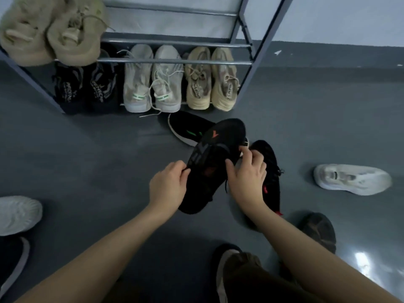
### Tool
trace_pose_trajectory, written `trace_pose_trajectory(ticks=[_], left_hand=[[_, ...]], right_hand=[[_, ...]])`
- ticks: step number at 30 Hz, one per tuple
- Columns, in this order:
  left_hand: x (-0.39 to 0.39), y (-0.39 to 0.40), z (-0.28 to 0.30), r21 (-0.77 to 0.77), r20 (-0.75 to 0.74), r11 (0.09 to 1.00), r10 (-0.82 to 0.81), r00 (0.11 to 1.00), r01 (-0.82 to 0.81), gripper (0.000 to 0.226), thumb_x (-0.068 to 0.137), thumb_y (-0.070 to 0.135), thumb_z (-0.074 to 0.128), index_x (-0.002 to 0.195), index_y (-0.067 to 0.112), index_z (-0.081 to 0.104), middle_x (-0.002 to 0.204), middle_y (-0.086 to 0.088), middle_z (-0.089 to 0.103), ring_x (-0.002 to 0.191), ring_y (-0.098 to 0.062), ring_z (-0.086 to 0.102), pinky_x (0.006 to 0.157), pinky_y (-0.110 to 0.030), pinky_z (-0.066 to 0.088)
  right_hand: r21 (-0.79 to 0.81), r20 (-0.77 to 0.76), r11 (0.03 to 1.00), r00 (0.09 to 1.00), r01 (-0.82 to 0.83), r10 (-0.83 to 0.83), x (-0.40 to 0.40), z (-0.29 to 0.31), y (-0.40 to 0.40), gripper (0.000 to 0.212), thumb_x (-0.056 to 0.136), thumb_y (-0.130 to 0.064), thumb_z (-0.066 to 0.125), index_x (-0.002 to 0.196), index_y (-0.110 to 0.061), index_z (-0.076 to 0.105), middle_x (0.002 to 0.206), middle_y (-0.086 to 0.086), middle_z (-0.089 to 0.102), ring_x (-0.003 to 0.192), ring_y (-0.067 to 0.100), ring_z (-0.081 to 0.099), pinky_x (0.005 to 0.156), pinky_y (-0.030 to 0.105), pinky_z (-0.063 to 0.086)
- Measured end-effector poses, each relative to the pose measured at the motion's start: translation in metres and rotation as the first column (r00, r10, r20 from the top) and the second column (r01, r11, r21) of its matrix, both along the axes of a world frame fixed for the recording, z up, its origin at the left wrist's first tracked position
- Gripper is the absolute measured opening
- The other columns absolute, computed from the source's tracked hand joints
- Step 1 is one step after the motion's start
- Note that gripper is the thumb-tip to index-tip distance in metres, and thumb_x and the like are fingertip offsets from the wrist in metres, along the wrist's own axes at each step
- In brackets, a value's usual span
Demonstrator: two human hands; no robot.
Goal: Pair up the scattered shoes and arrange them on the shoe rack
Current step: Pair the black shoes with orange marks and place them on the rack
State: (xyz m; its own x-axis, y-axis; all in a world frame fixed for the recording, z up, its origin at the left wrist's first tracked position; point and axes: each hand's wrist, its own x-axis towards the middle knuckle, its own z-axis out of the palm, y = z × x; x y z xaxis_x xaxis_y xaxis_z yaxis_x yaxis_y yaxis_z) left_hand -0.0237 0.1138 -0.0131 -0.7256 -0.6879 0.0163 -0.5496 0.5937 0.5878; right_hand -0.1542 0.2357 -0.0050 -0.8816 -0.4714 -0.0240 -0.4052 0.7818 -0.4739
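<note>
Far left, cut by the frame edge: a white sneaker (18, 214) on the grey floor (87, 171), and below it a black shoe with a pale sole (13, 261), only partly in view. Up at top left, on an upper bar of the metal shoe rack (175, 61), a tan pair (52, 29), blurred and cropped. Along the bottom tier, heels outward and already matched: a black pair with lettered tongues (85, 88), a pale grey pair with green heel tabs (150, 84), a beige pair (211, 82); toes hidden behind the rail. At centre, held up off the floor: a black sneaker with an orange mark (215, 158), the left hand (169, 185) pinching its near edge with curled fingers, the right hand (247, 173) gripping the opposite side, thumb across the upper; likely lifted for checking against a mate. Behind it, partly covered, a black shoe with green stripes and a white sole (185, 130). Just right, lying flat, a black shoe with red accents (272, 178), probably the partner, though too dark to confirm. Further right, a white sneaker on its side (352, 179), well apart. Bottom right, a dark brown shoe (320, 231) and a khaki-clad leg (240, 274), both dim and cropped.
</note>
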Motion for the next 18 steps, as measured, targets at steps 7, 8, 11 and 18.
trace_pose_trajectory(ticks=[7, 8, 11, 18], left_hand=[[-0.022, 0.043, 0.001, 0.075, -0.001, 0.996, 0.039, 0.999, -0.039, 0.016, 0.094, 0.023, 0.049, 0.084, 0.012, 0.056, 0.073, 0.007, 0.051, 0.055, -0.008, 0.046, 0.045, -0.018, 0.027], [-0.024, 0.049, -0.001, 0.083, -0.008, 0.996, 0.024, 1.000, -0.023, 0.016, 0.094, 0.022, 0.050, 0.085, 0.011, 0.056, 0.074, 0.007, 0.052, 0.056, -0.009, 0.047, 0.045, -0.018, 0.029], [-0.029, 0.065, -0.009, 0.141, -0.003, 0.990, -0.025, 1.000, 0.026, 0.016, 0.094, 0.024, 0.050, 0.093, 0.010, 0.057, 0.084, 0.002, 0.057, 0.065, -0.014, 0.054, 0.049, -0.024, 0.036], [-0.050, 0.075, -0.024, 0.439, 0.046, 0.895, -0.112, 0.993, 0.081, 0.036, 0.087, 0.030, 0.060, 0.120, 0.021, 0.048, 0.102, 0.006, 0.062, 0.095, -0.017, 0.060, 0.077, -0.038, 0.053]], right_hand=[[-0.192, 0.373, 0.980, 0.928, 0.048, 0.028, 0.009, 0.012, 0.033, 0.061, 0.089, -0.049, 0.052, 0.140, -0.024, 0.032, 0.130, 0.002, 0.052, 0.114, 0.018, 0.055, 0.096, 0.039, 0.047], [-0.218, 0.373, 0.975, 0.927, 0.045, 0.040, 0.011, 0.009, 0.036, 0.060, 0.089, -0.045, 0.053, 0.140, -0.024, 0.032, 0.131, 0.001, 0.052, 0.111, 0.017, 0.057, 0.094, 0.039, 0.049], [-0.258, 0.399, 0.961, 0.917, 0.101, 0.011, 0.007, 0.007, 0.052, 0.049, 0.093, -0.020, 0.052, 0.140, -0.019, 0.036, 0.132, 0.003, 0.053, 0.114, 0.014, 0.055, 0.094, 0.028, 0.049], [-0.346, 0.428, 0.930, 0.903, 0.123, 0.040, -0.002, 0.002, 0.082, 0.043, 0.094, -0.004, 0.045, 0.134, -0.019, 0.047, 0.117, -0.008, 0.058, 0.107, 0.002, 0.055, 0.093, 0.016, 0.047]])
